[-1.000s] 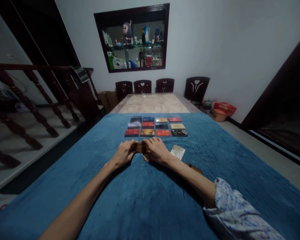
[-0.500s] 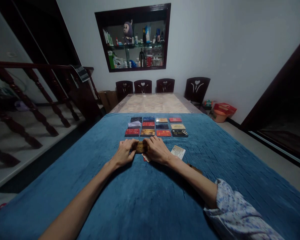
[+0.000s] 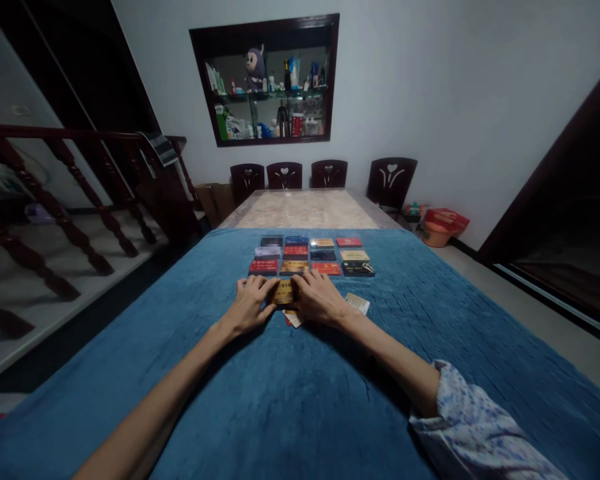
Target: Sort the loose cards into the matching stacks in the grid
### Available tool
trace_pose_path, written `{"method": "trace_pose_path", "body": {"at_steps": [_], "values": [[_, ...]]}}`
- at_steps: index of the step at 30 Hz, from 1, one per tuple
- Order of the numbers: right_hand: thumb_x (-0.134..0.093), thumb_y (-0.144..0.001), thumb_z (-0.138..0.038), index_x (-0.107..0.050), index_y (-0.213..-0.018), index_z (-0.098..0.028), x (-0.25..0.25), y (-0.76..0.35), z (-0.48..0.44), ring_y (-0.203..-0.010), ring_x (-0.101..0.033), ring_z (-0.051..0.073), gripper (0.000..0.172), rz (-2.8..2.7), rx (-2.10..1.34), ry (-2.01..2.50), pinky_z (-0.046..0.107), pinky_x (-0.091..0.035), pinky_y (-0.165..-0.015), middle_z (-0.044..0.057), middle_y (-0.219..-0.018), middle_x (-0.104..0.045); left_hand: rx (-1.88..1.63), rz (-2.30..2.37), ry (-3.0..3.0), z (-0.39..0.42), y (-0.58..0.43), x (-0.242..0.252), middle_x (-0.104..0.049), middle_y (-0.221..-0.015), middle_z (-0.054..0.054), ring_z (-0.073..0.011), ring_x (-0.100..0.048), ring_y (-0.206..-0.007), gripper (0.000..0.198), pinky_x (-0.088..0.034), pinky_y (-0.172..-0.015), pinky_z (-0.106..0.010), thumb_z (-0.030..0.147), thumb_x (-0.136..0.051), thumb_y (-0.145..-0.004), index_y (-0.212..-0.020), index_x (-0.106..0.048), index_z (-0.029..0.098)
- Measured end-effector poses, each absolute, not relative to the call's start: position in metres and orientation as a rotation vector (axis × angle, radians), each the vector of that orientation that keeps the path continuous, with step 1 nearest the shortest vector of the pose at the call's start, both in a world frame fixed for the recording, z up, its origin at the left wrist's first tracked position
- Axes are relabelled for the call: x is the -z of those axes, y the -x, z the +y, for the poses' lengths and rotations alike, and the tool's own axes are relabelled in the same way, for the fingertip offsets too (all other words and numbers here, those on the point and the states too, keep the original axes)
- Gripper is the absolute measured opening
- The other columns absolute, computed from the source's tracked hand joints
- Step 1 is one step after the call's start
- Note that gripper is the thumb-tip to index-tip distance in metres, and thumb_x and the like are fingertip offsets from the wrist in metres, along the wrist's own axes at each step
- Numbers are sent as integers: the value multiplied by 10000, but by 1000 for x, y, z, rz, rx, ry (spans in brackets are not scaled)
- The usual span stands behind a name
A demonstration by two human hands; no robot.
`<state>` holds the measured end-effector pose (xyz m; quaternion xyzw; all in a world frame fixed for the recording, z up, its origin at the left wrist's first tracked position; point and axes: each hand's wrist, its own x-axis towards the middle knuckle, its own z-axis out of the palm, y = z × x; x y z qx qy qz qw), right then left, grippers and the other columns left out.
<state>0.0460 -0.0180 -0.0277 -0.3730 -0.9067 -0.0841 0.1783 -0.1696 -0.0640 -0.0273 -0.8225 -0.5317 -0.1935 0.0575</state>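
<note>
Between my two hands is a gold card (image 3: pixel 283 293) with dark lettering, possibly more than one card thick. My left hand (image 3: pixel 253 300) is closed on its left end, thumb below and fingers above. On the right end my right hand (image 3: pixel 319 298) grips it the same way. Just under the gold card, a white and red card (image 3: pixel 294 319) lies on the blue cloth (image 3: pixel 260 400), partly covered. A pale printed card (image 3: pixel 359 303) rests beside my right wrist. Beyond my hands, card stacks sit in three rows, including a gold stack (image 3: pixel 295 267) and a black stack (image 3: pixel 358 268).
Past the cloth lies the bare marbled tabletop (image 3: pixel 305 208). Dark chairs (image 3: pixel 329 173) stand at its far end. A wooden railing (image 3: pixel 70 200) runs along the left, and an orange bucket with a red bag (image 3: pixel 441 227) is on the floor at right.
The gold card has tilted so that more of its face shows. Both hands stay at its ends. The view has shifted slightly, and the gold piece near my right forearm is now out of sight.
</note>
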Motion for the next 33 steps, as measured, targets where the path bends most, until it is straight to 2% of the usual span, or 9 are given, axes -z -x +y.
{"method": "trace_pose_path", "body": {"at_steps": [7,11,14,19,23,26,33], "values": [[-652,-876,-488,-579,-1235,-144,10,-52,-10,-1096,-515,301,503,-2630,252,1090,395,-410,-864,174,-1170,-635,451,-1551,2483,-48,163,13,-569,-1272,-142,-337,-458,-1178,504,-294,-999,-543,263,-628,-831,-1324,-541,206],[-621,-880,-354,-599,-1178,-136,-4,-54,3,-1084,-515,303,369,-2689,262,1162,379,-431,-818,171,-1161,-628,384,-1554,2507,-31,158,-2,-576,-1290,-146,-355,-451,-1186,483,-290,-995,-561,248,-638,-810,-1283,-556,194],[-614,-871,-334,-608,-1163,-144,-14,-53,14,-1097,-515,316,349,-2693,243,1206,380,-452,-802,178,-1177,-626,302,-1577,2493,-16,155,-12,-570,-1301,-155,-368,-436,-1220,484,-295,-994,-577,231,-652,-794,-1266,-555,188],[-600,-871,-338,-619,-1180,-156,-30,-50,28,-1167,-521,325,358,-2749,174,1313,395,-481,-870,178,-1228,-627,98,-1601,2449,10,150,-20,-577,-1276,-140,-359,-422,-1216,409,-329,-965,-569,266,-637,-795,-1197,-574,218],[-610,-862,-372,-671,-1097,-191,-34,-50,42,-1214,-520,340,303,-2797,129,1389,424,-488,-901,171,-1237,-632,-53,-1611,2429,27,143,-23,-589,-1247,-140,-354,-441,-1193,377,-356,-947,-574,254,-621,-781,-1156,-595,215],[-623,-846,-386,-699,-1055,-211,-30,-51,55,-1221,-528,348,283,-2825,114,1407,446,-483,-918,156,-1229,-649,-107,-1651,2454,36,136,-25,-611,-1217,-142,-358,-451,-1187,333,-364,-947,-592,234,-605,-776,-1108,-620,212],[-627,-822,-400,-713,-1093,-224,-19,-50,76,-1224,-534,352,335,-2879,94,1413,491,-460,-962,140,-1241,-667,-169,-1671,2518,50,132,-19,-637,-1175,-140,-352,-465,-1192,241,-347,-978,-635,220,-591,-779,-1015,-630,193]]}}
